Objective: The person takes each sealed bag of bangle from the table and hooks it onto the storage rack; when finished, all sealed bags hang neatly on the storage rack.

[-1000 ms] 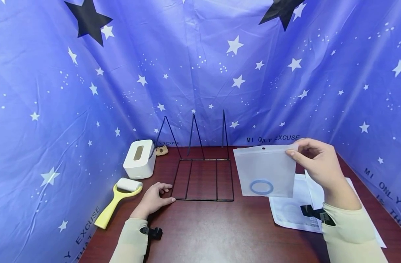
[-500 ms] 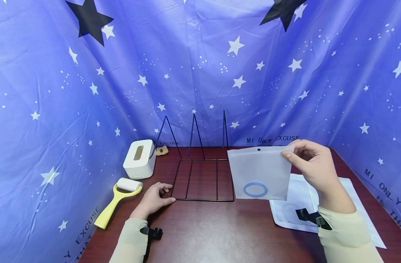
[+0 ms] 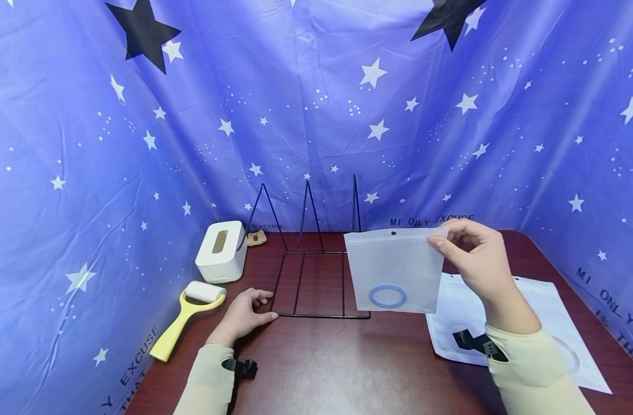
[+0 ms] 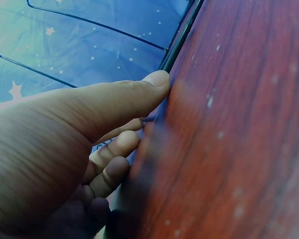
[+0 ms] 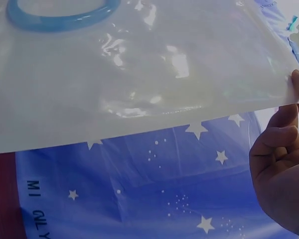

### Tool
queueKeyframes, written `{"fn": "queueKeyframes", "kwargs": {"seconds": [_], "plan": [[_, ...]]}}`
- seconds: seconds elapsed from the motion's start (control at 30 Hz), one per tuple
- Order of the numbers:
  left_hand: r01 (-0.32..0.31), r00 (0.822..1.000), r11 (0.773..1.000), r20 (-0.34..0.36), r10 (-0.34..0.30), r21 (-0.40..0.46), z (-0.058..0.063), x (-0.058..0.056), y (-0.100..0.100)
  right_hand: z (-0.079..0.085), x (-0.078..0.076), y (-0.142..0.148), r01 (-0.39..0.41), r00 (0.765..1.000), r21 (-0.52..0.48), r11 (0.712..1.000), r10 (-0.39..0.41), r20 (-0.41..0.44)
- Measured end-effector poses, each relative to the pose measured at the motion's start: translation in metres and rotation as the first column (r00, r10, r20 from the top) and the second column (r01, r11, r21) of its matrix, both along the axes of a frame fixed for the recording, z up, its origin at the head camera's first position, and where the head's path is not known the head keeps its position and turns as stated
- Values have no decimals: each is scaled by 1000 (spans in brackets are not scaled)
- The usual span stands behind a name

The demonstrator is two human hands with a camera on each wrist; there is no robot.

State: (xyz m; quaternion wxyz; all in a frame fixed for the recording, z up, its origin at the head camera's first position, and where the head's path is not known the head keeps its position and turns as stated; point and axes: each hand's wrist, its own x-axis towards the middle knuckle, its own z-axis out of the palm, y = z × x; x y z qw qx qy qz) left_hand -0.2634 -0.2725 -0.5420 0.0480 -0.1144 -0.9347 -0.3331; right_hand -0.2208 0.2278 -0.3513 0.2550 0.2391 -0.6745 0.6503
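A blue curtain [image 3: 316,115] with white and black stars hangs beyond the fingers of the left hand [image 3: 242,311] and the right hand [image 3: 477,253]. The brown desk [image 3: 316,363] lies below all the fingers. The black wire rack [image 3: 321,316] stands just to the right of the left fingers; these are loosely bent, with a gap between thumb and forefinger, and the thumb tip touches the near left corner of the rack. The flat white bags [image 3: 539,300] lie on the desk, below the right fingers. The right fingers pinch the translucent bag [image 3: 394,259] by its upper right corner, so it hangs to their left, in front of the rack's right part; whether it touches the rack, I cannot tell. A white box [image 3: 221,262] with a slot stands beyond the left fingers, and a yellow-handled roller [image 3: 179,323] lies to their left. Lower than the right fingers, a blue ring [image 3: 387,306] shows near the bottom of the translucent bag. A small tan thing [image 3: 256,238] lies beyond the left fingers.
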Motion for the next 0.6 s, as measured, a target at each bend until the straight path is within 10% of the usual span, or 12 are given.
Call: {"fn": "queueKeyframes", "kwargs": {"seconds": [0.6], "plan": [[8, 1000, 1000, -2, -8, -4, 2, 2, -1, -1, -3, -30, -53, 994, -65, 996, 46, -103]]}}
